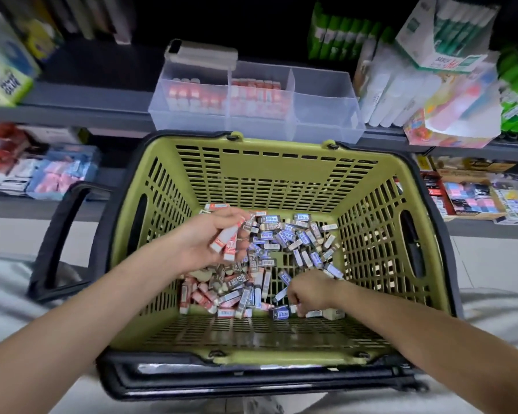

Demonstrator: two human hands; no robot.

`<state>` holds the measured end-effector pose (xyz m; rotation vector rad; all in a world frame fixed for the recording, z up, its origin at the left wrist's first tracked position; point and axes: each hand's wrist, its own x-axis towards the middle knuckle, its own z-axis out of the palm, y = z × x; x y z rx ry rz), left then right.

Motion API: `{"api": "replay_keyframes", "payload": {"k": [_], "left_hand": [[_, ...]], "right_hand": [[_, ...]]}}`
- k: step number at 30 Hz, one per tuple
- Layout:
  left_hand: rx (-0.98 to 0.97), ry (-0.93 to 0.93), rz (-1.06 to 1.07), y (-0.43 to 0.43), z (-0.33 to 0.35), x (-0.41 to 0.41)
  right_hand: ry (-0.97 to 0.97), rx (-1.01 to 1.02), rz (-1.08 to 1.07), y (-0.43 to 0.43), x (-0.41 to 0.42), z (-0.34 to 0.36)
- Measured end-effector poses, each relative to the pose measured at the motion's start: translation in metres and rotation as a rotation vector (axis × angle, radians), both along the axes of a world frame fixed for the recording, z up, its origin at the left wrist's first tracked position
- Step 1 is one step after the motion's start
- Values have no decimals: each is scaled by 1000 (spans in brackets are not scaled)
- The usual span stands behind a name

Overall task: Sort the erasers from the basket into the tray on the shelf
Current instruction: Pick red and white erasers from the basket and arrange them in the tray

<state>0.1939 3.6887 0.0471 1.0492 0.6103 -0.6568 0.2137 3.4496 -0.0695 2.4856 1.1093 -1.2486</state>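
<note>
**Sorting in progress.** The tray on the shelf has stocked erasers, all red, in its left and middle compartments. Its right compartment is bare. A mixed heap of red, blue and dark erasers lies in the basket. Left hand: fingers clamped on a few red held erasers above the heap. Right hand: fingers curled into the heap, and whether they grip anything cannot be told. Most of the sorting appears to remain.
</note>
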Motion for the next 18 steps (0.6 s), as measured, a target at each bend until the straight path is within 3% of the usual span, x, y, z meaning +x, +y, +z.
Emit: {"api": "replay_keyframes", "payload": {"k": [2,3,6,7,9,12,15,17,18], "left_hand": [[-29,2,22,7,1,-1],[-41,7,30,11,2,-1],[-20,-2,5,15,2,2],[0,-19,-17,13,3,3],[36,-72,-118,9,5,4],[41,-131,-186,1,6,1],[47,-68,-4,2,3,0],[58,-44,106,7,6,2],[60,-42,145,9,8,4]], "right_hand": [[-6,96,-146,2,6,9],[41,206,-320,4,10,18],[445,687,-945,19,22,61],[612,828,-1071,26,26,75],[796,986,-1125,47,26,99],[674,1070,-1034,76,20,114],[609,1146,-1099,81,19,107],[376,1006,-1084,74,20,89],[178,800,-963,68,21,76]]}}
